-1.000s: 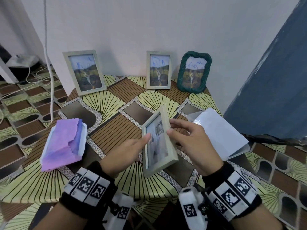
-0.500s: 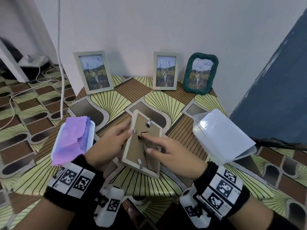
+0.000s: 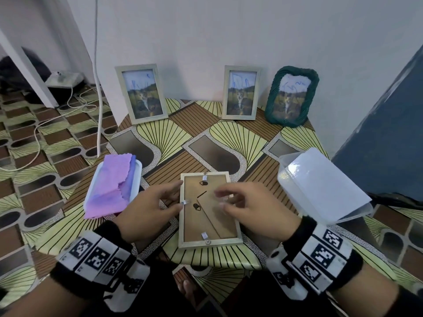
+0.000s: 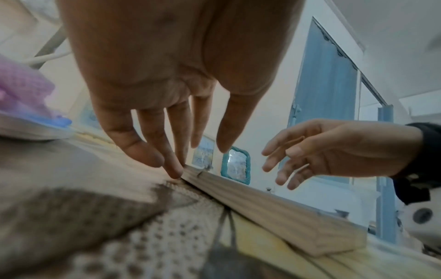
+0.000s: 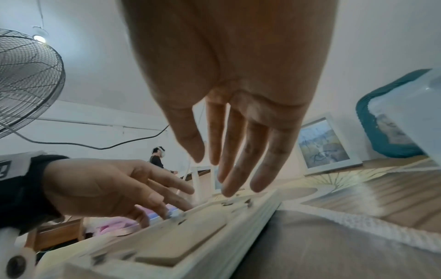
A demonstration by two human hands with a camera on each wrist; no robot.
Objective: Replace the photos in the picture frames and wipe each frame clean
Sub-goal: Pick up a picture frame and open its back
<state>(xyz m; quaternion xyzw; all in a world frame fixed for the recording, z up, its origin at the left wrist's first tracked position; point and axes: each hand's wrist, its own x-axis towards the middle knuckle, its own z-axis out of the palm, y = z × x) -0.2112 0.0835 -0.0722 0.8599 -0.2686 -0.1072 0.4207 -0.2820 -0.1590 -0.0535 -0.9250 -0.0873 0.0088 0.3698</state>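
A pale wooden picture frame (image 3: 209, 227) lies face down on the table (image 3: 174, 138), its brown backing board, stand leg and metal tabs facing up. My left hand (image 3: 176, 194) is at the frame's left rim with straight fingers, and its fingertips (image 4: 176, 169) touch the edge near a tab. My right hand (image 3: 219, 199) hovers just above the right side of the backing, fingers loosely extended and blurred, holding nothing. The wrist views show the same frame (image 4: 274, 213) (image 5: 190, 232) flat on the table under both hands. The photo side is hidden.
Three frames stand against the wall: a pale one (image 3: 142, 93) at left, a pale one (image 3: 240, 92) in the middle and a green woven one (image 3: 291, 96). A purple cloth (image 3: 112, 186) lies on a white tray (image 3: 137, 172). A clear plastic box (image 3: 320, 186) sits at right.
The frame, held upright with its photo side showing, was turned over and laid flat, back up. Both hands have let go of it and now touch or hover over it.
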